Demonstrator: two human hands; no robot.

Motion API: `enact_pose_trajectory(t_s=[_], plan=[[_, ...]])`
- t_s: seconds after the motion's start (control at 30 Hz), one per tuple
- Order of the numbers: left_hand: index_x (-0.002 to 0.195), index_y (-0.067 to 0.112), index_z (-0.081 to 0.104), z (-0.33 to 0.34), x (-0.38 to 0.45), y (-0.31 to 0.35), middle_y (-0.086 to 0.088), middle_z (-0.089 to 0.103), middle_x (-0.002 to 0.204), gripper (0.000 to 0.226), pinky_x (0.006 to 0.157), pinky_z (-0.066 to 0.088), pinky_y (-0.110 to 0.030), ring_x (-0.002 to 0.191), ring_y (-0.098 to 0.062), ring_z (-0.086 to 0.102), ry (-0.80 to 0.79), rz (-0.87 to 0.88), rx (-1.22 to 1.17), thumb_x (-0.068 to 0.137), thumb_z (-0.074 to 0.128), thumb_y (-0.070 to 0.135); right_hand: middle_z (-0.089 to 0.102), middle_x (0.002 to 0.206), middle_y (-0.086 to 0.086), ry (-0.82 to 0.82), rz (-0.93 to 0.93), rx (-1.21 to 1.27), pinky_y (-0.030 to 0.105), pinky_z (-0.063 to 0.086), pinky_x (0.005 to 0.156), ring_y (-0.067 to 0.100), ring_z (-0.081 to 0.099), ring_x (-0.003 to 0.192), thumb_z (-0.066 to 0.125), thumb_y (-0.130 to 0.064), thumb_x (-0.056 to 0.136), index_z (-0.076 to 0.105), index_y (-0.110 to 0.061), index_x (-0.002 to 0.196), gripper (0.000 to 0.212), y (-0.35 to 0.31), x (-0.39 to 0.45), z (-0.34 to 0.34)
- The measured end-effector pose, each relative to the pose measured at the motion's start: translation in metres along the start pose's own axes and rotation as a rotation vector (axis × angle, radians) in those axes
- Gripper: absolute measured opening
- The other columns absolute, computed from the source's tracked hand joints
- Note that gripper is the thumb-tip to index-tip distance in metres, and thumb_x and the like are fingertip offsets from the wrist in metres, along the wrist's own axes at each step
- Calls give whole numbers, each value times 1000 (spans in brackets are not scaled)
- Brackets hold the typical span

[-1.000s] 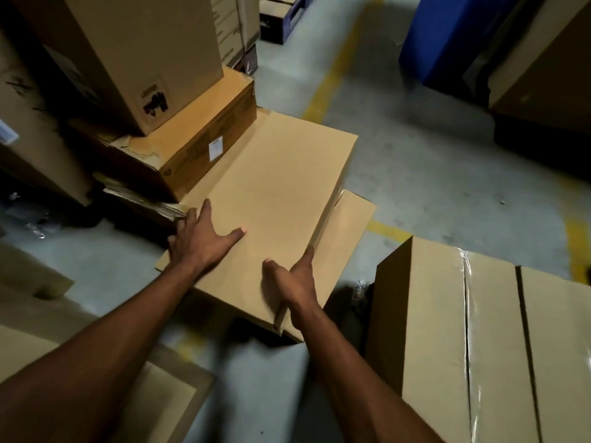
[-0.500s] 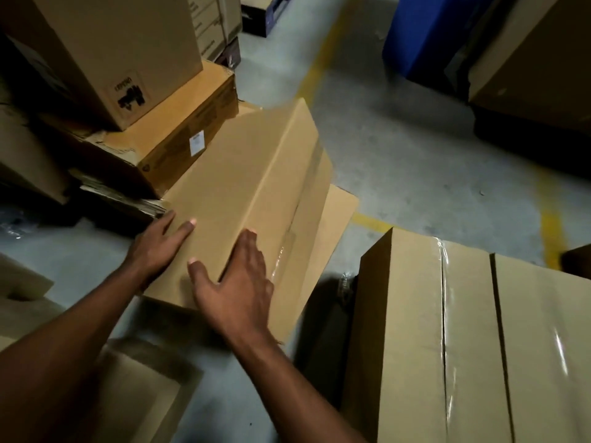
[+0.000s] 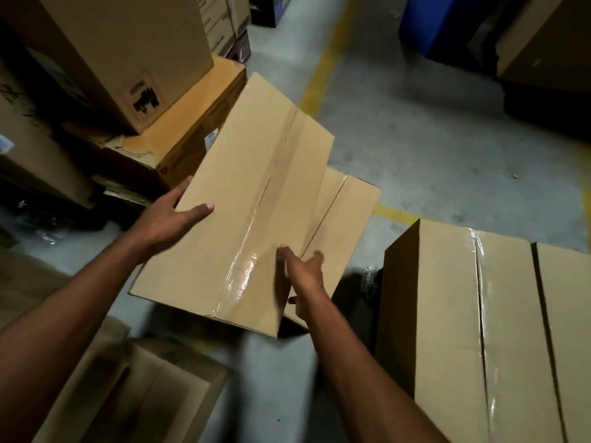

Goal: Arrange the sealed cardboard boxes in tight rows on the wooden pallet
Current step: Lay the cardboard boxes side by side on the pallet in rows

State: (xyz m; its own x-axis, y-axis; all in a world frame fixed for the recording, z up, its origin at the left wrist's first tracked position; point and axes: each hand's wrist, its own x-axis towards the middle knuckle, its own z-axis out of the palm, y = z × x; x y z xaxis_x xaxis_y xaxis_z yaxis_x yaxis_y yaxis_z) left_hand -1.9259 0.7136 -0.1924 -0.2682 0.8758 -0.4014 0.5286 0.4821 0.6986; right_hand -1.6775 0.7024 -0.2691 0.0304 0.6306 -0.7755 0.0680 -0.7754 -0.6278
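Note:
A sealed cardboard box [image 3: 243,203] with clear tape along its seam is tilted up in the middle of the view, taped face toward me. My left hand [image 3: 172,215] grips its left edge, thumb on the face. My right hand [image 3: 300,276] holds its right near edge, fingers along the side. Beneath it lies another flat-looking cardboard box [image 3: 345,219]. At the lower right stand taped cardboard boxes [image 3: 454,314] side by side. No wooden pallet shows clearly.
A stack of cardboard boxes [image 3: 128,59] rises at the left, over an orange-brown carton [image 3: 192,123]. An open carton [image 3: 144,394] sits at bottom left. The grey concrete floor [image 3: 431,139] carries yellow lines. A blue container [image 3: 447,24] and another large box [image 3: 550,43] stand far right.
The box has turned from lying flat to tilted with its taped seam facing me. My right hand moved from on top to the right edge; my left hand slid to the left edge.

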Motion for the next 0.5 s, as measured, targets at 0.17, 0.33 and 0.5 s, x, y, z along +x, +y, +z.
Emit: enact_pose_trajectory(t_s=[0.17, 0.33, 0.5], plan=[[159, 53, 27, 5, -10, 11, 7, 55, 153, 86, 113, 43, -57, 134, -22, 55, -6, 46, 43, 84, 67, 69, 66, 116, -11, -116, -14, 232, 40, 53, 94, 13, 64, 103, 77, -44, 90, 48, -36, 129, 50, 20, -5, -5], [154, 63, 25, 17, -50, 57, 5, 53, 153, 84, 111, 43, -61, 136, -26, 54, 12, 115, 80, 80, 63, 73, 72, 118, -7, -111, -91, 380, 46, 56, 101, 19, 68, 110, 84, -49, 76, 50, -39, 134, 68, 21, -34, -41], [151, 64, 32, 45, -109, 154, 5, 57, 144, 65, 96, 50, -55, 121, -23, 58, 78, 249, 68, 96, 65, 57, 67, 124, -8, -68, -289, 383, 32, 52, 87, 14, 65, 111, 76, -35, 92, 43, -38, 146, 63, -13, -83, -132]])
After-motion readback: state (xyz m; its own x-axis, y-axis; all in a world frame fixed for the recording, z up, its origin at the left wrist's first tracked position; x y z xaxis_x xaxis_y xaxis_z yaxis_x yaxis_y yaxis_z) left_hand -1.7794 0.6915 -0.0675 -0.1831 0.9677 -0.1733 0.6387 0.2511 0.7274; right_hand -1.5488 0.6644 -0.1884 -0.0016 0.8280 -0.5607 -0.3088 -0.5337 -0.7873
